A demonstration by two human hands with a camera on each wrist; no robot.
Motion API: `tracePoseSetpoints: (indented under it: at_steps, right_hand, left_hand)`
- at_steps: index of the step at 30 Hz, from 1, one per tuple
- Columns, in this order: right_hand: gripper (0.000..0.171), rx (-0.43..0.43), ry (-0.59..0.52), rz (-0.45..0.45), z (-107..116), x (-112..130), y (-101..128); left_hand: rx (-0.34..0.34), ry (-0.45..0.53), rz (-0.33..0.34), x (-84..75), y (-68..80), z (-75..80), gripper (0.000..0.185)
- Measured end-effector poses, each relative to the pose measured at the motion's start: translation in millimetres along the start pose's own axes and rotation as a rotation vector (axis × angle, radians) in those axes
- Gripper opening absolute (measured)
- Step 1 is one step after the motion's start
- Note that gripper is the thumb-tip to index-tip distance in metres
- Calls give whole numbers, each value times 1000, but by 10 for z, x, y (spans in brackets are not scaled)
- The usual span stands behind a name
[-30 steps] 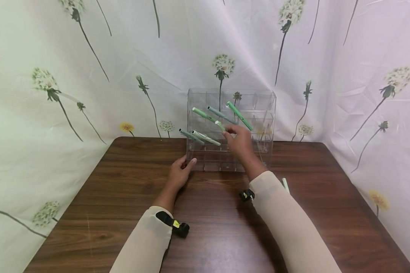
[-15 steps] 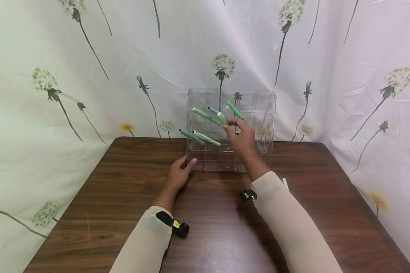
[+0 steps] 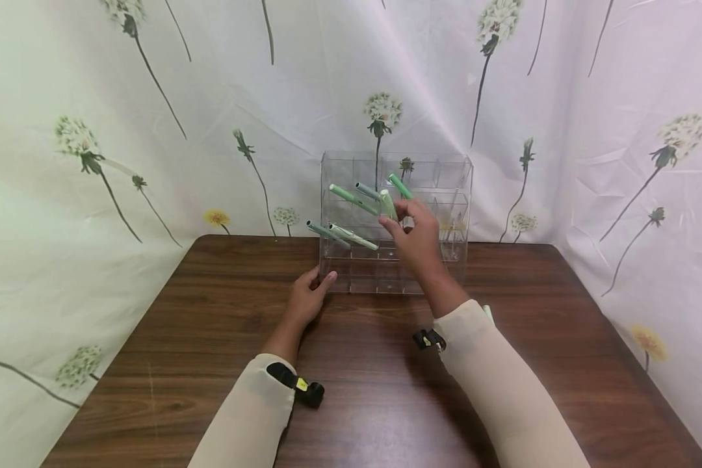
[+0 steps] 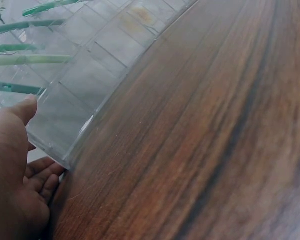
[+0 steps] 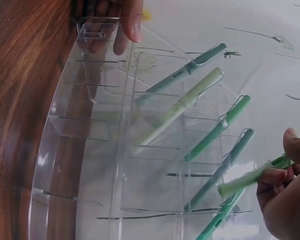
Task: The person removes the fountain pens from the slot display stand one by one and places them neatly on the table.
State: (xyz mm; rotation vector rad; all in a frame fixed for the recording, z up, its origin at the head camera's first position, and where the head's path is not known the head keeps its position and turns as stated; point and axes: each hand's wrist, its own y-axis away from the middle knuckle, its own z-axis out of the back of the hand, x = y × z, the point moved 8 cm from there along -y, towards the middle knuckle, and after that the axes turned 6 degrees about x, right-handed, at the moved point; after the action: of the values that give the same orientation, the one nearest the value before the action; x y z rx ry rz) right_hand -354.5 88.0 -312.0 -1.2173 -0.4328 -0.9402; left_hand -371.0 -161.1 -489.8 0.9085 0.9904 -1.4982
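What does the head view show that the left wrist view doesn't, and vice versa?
Head only: the right hand pinching a pale green pen, both beige sleeves.
Left wrist only: lower fingertips of the left hand at the bottom corner of the clear holder.
Both: the left thumb, the holder, five more pens in it, the wooden tabletop.

Before me, a brown wood-grain table (image 3: pixel 210 312), far corners rounded. Behind the table I see pale, creased cloth (image 3: pixel 304 97) printed with dandelions (image 3: pixel 383 109), continuing along both its sides. Light: greenish left of the table, pinkish above its far right; soft sheen on its near middle.
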Motion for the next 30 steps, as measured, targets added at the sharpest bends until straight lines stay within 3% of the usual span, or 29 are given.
tracePoseSetpoints:
  at_steps: [7, 16, 23, 30]
  right_hand:
    - [31, 102, 43, -20, 2, 47, 105]
    - [86, 249, -2, -60, 16, 78, 281]
    - [78, 298, 90, -15, 56, 98, 417]
    - [80, 286, 28, -124, 140, -55, 546]
  left_hand:
    - [3, 5, -6, 6, -3, -5, 60]
    - [-6, 2, -2, 13, -7, -2, 60]
    - [-6, 20, -18, 14, -16, -5, 57]
    - [4, -15, -21, 10, -12, -4, 59]
